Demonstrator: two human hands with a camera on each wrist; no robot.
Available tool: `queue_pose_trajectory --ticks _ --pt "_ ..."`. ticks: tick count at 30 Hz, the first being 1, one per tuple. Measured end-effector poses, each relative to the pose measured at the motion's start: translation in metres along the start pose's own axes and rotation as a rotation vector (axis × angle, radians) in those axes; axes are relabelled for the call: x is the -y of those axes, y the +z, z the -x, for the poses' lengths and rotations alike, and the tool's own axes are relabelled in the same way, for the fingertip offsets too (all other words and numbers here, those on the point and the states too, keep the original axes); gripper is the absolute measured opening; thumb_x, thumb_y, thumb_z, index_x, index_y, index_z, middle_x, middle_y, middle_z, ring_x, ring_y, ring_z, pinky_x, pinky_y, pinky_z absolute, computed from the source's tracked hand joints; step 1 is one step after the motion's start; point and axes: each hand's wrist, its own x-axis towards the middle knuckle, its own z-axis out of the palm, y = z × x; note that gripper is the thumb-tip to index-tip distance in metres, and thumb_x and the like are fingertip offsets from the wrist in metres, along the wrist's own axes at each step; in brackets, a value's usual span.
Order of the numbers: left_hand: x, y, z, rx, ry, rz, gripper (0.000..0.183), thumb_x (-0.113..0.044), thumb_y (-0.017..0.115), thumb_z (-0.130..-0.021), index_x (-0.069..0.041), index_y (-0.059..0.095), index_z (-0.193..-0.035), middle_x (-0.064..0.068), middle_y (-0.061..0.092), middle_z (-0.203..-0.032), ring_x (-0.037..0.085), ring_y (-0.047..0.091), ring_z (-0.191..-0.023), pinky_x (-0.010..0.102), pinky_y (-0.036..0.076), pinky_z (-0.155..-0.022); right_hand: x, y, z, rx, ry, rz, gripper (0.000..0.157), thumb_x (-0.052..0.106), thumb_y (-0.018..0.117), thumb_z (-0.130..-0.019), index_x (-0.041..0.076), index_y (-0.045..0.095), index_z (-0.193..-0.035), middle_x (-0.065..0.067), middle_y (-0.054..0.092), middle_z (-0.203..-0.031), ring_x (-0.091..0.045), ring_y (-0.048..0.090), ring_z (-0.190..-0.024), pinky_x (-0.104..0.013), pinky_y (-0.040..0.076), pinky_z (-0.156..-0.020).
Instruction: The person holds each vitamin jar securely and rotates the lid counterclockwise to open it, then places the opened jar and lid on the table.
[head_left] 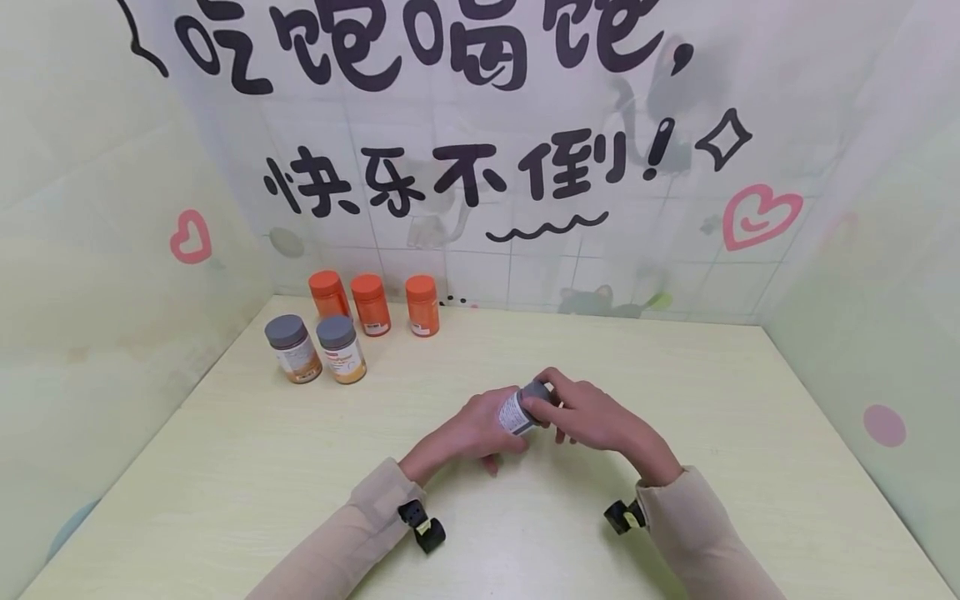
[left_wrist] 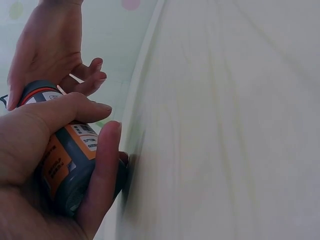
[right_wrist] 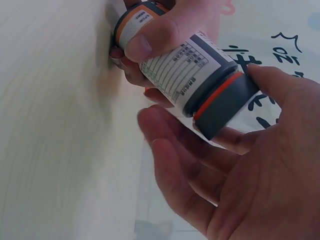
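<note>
While both forearms are reaching in from the near edge, their beige sleeves (head_left: 360, 521) are angling toward each other and the hands are meeting over the middle of the tabletop (head_left: 750, 417). The left hand (head_left: 483, 429) is wrapping its grip around the body of a bottle (head_left: 516, 414); the right hand (head_left: 596, 412) is bending down at the wrist, its grip pinching the grey cap (head_left: 537, 389). The bottle is leaning, cap end raised; I cannot tell whether its base is touching the tabletop. Only the wrist cameras are showing an orange ring (right_wrist: 217, 93) below the cap. The left one is also revealing an orange label panel (left_wrist: 56, 162), the right one a ruled table (right_wrist: 185, 65) of small Chinese print, too blurred for me to read. Bold wall lettering (head_left: 465, 179) is proclaiming "吃饱喝饱, 快乐不倒!" Back left, three orange bottles (head_left: 372, 307) are standing behind two grey-capped ones (head_left: 345, 360).
</note>
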Motion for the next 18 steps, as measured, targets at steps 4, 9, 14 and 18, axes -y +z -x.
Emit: queue_pose_trajectory --ticks 4,9,14,18 --pt "-0.0004 0.0001 -0.0001 -0.002 -0.008 -0.008 0.048 -0.01 0.079 -0.076 -0.022 0.056 -0.116 0.008 0.061 -0.103 0.023 0.066 -0.056 0.041 0.059 -0.047 -0.0027 -0.0028 0.0016 0.02 0.028 0.007 0.044 0.051 0.055 -0.098 0.018 0.049 -0.126 -0.012 0.069 -0.097 -0.025 0.068 -0.07 -0.035 0.053 -0.058" --pt "-0.0007 0.0008 0.0003 -0.005 -0.021 -0.016 0.047 -0.01 0.079 -0.076 -0.021 0.055 -0.114 0.008 0.061 -0.101 0.024 0.066 -0.055 0.041 0.059 -0.047 -0.0039 -0.0048 0.0033 0.041 0.038 0.0 0.043 0.051 0.057 -0.097 0.017 0.052 -0.123 -0.011 0.068 -0.095 -0.025 0.068 -0.07 -0.036 0.053 -0.059" --pt "-0.0001 0.0014 -0.0003 -0.015 -0.012 -0.01 0.045 -0.009 0.079 -0.075 -0.02 0.055 -0.112 0.009 0.061 -0.099 0.024 0.066 -0.054 0.042 0.058 -0.046 -0.0046 -0.0053 0.0028 0.043 0.019 0.0 0.04 0.049 0.057 -0.097 0.016 0.054 -0.119 -0.011 0.069 -0.095 -0.026 0.068 -0.071 -0.035 0.053 -0.059" --pt "0.0002 0.0013 -0.0005 -0.02 -0.002 -0.013 0.043 -0.009 0.078 -0.075 -0.02 0.056 -0.11 0.008 0.061 -0.098 0.024 0.065 -0.053 0.042 0.058 -0.045 -0.0061 -0.0043 0.0013 0.044 -0.028 0.005 0.041 0.045 0.057 -0.098 0.012 0.052 -0.123 -0.012 0.07 -0.096 -0.025 0.068 -0.07 -0.034 0.053 -0.059"
